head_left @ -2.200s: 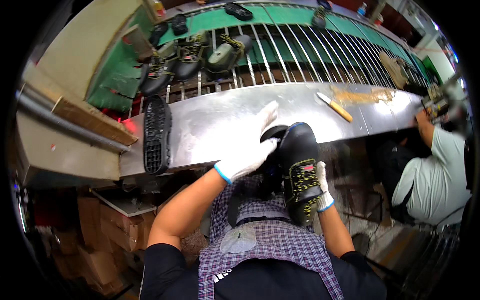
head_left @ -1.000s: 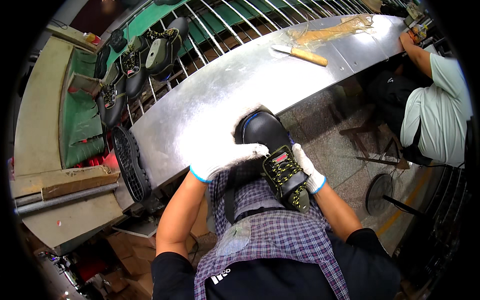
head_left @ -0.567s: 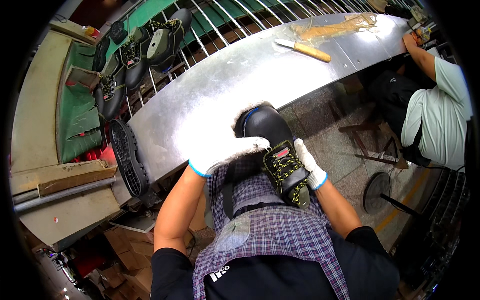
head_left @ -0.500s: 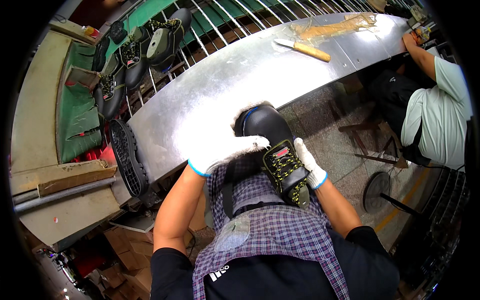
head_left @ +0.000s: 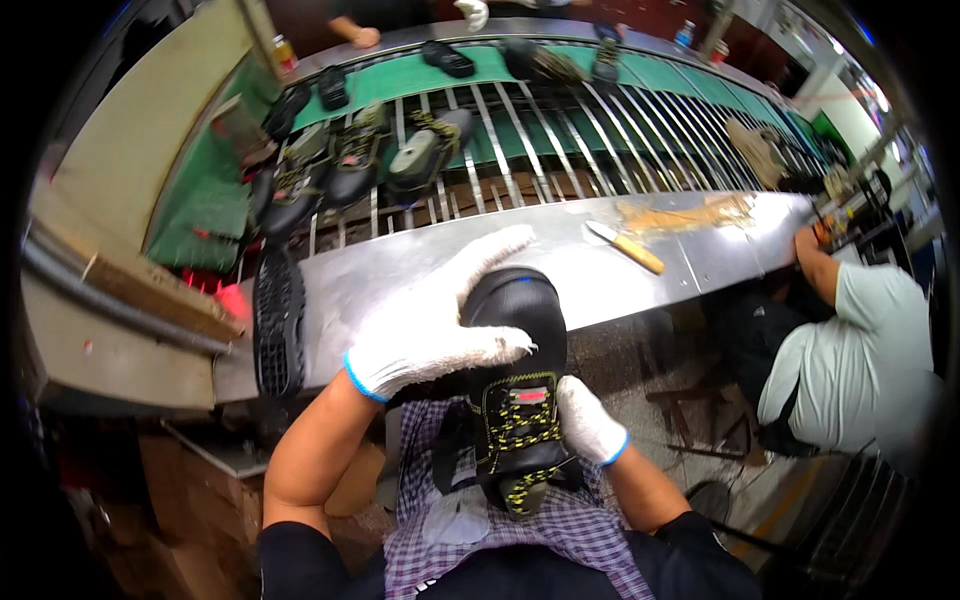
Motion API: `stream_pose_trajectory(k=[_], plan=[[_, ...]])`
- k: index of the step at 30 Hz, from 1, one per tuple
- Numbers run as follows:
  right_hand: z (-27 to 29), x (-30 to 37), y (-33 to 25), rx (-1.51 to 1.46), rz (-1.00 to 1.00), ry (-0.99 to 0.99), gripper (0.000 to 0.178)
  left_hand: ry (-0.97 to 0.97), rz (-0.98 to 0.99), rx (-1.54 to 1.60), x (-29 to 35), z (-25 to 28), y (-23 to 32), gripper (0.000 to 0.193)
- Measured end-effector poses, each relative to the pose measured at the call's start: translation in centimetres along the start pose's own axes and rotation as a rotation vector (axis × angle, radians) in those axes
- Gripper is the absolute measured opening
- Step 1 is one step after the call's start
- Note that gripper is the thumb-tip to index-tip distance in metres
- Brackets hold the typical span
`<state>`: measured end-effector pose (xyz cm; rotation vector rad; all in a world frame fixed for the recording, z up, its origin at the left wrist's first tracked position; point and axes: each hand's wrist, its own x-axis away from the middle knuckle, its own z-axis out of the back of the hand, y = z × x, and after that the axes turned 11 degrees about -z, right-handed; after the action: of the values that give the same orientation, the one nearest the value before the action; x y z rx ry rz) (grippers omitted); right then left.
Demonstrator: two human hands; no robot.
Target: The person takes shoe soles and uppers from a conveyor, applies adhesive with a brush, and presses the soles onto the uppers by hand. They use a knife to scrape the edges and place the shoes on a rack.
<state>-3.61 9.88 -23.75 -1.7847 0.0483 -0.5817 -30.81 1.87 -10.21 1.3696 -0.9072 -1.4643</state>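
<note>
A black work shoe (head_left: 518, 300) with yellow-and-black laces rests upright against my plaid apron, toe pointing away from me. My right hand (head_left: 590, 422), in a white knit glove, grips its right side, thumb along the lacing edge; the other fingers are hidden behind it. On the shoe's left side is my left hand (head_left: 430, 320), gloved too. Its thumb reaches over the upper, while its fingers stretch out past the toe, spread wide from the thumb. At the bench's left end a black treaded outsole (head_left: 278, 325) stands on its side.
Across the metal bench (head_left: 400, 270) lie a wooden-handled knife (head_left: 630, 250) and brown tape (head_left: 690, 213). Behind it runs a metal-bar rack (head_left: 560, 150) with several shoes (head_left: 355, 155). A person in a pale shirt (head_left: 850, 350) sits at the right; another person's forearm (head_left: 352, 32) shows at the back.
The view has tilted up, showing more of the rack. The shoe has turned straighter, toe away from me. My left fingers have lifted and spread from its toe; my right hand keeps its grip.
</note>
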Motion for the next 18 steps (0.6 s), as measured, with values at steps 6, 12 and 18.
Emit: stream_pose_trajectory(k=[6,12,18], plan=[[1.7,-2.0,-10.9,0.662,0.136,0.197,0.061,0.198,0.118,0.161,6.7,-1.9,-4.6,0.12],[-1.6,-5.9,-13.8,0.656,0.309,-0.092,0.069,0.289,0.192,0.733,11.6,-4.3,-8.4,0.092],[2.0,-7.0,-7.3,-0.12,0.391,0.022,0.085,-0.029,0.132,-0.494,18.9,-6.8,-7.8,0.105]])
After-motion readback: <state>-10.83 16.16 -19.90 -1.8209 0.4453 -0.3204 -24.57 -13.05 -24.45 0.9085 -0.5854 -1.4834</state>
